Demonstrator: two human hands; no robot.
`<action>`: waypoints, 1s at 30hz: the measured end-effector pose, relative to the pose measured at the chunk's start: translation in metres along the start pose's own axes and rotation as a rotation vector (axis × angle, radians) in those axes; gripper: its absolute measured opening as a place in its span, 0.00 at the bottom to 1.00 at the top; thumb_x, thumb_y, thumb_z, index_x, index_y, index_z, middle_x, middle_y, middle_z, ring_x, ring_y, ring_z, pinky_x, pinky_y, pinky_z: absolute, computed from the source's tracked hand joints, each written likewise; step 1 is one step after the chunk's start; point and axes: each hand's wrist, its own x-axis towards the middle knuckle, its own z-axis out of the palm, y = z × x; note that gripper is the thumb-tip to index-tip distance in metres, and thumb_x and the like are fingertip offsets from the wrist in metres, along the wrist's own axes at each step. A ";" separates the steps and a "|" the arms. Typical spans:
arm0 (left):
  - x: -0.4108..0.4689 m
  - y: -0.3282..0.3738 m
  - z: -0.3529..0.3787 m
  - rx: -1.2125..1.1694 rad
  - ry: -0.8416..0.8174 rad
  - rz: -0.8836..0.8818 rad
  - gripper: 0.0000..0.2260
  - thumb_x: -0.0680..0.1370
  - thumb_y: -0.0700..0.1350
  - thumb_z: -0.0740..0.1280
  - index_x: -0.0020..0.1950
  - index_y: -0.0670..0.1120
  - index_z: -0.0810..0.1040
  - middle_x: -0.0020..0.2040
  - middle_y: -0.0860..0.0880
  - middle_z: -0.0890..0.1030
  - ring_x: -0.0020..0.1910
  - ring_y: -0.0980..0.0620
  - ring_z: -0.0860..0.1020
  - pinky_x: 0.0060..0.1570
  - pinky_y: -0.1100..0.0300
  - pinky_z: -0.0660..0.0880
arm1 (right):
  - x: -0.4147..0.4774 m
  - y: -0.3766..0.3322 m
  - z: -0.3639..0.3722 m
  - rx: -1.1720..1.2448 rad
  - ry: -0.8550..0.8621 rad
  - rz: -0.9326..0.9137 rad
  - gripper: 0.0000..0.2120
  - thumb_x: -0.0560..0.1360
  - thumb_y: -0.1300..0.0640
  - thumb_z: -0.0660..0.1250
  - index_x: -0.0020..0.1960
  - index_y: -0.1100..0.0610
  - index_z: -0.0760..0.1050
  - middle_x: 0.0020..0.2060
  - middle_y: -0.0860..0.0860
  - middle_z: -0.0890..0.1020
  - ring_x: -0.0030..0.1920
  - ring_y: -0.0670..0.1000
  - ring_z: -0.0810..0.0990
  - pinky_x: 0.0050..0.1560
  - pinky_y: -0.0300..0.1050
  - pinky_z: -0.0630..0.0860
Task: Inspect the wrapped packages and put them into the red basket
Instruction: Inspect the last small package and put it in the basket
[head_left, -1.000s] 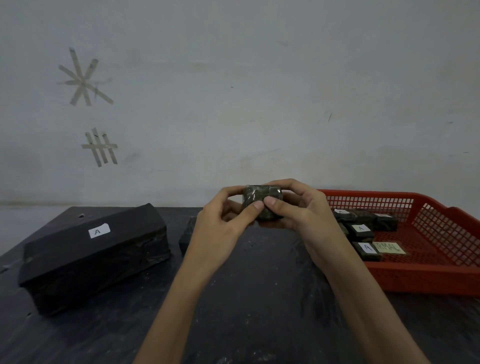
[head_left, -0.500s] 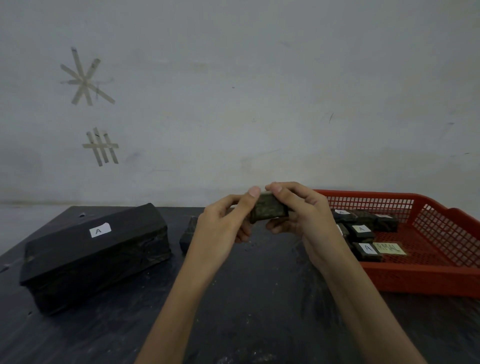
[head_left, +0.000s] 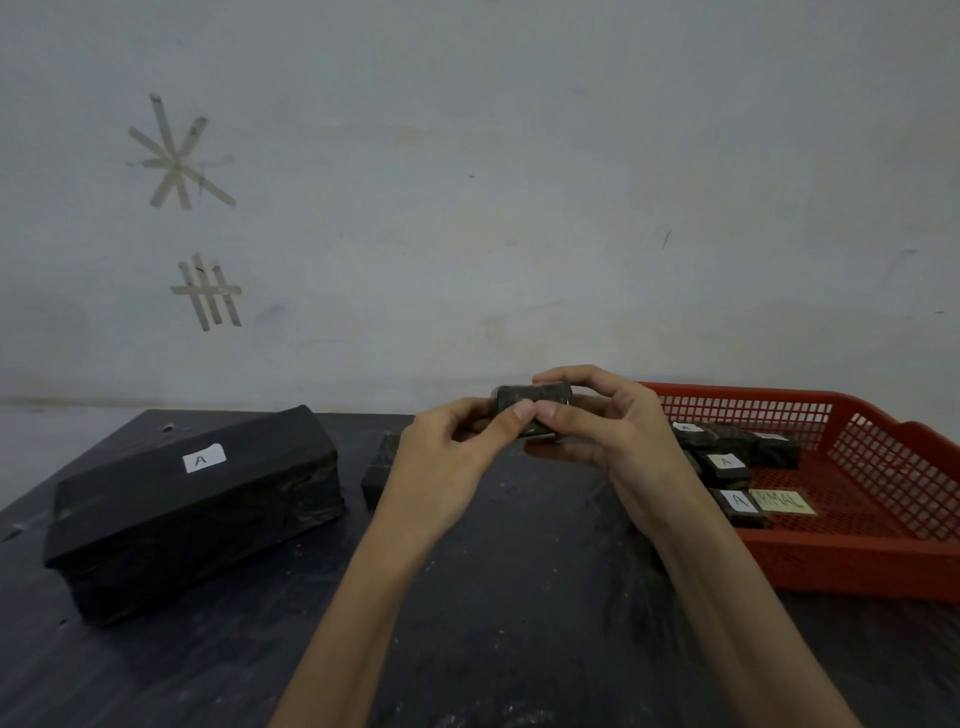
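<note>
A small dark wrapped package (head_left: 531, 401) is held up above the black table (head_left: 519, 597), in the middle of the view. My left hand (head_left: 447, 457) pinches its left side with thumb and fingers. My right hand (head_left: 608, 431) grips its right side, fingers curled over the top. The red basket (head_left: 883, 551) stands to the right and holds several small wrapped packages (head_left: 724, 465) with white "A" labels and a yellow note. Another small package (head_left: 379, 470) lies on the table, partly hidden behind my left hand.
A large black wrapped block (head_left: 192, 509) with an "A" label lies on the left of the table. A grey wall with tape marks (head_left: 179, 156) rises right behind the table's far edge.
The package has been turned in my fingers and lifted slightly. Both hands stayed at the same spot above the table.
</note>
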 end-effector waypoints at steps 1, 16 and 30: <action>0.000 0.000 0.001 -0.014 0.005 0.004 0.22 0.67 0.64 0.65 0.51 0.51 0.84 0.39 0.58 0.84 0.42 0.63 0.81 0.41 0.73 0.71 | 0.000 -0.001 -0.001 -0.002 -0.007 0.007 0.16 0.63 0.59 0.74 0.50 0.59 0.81 0.42 0.59 0.85 0.45 0.55 0.85 0.44 0.48 0.82; 0.001 -0.006 0.006 -0.075 0.042 -0.049 0.14 0.77 0.56 0.63 0.57 0.52 0.80 0.49 0.52 0.84 0.48 0.57 0.83 0.58 0.52 0.78 | -0.002 -0.001 0.005 -0.197 0.053 -0.093 0.16 0.67 0.65 0.76 0.54 0.56 0.80 0.46 0.58 0.85 0.48 0.57 0.85 0.50 0.49 0.82; -0.002 0.006 0.002 -0.227 0.008 -0.054 0.18 0.71 0.59 0.67 0.55 0.51 0.82 0.51 0.51 0.85 0.52 0.54 0.82 0.54 0.63 0.78 | -0.003 -0.004 0.006 -0.184 0.070 -0.130 0.10 0.71 0.60 0.74 0.50 0.52 0.78 0.47 0.50 0.81 0.47 0.46 0.82 0.50 0.47 0.80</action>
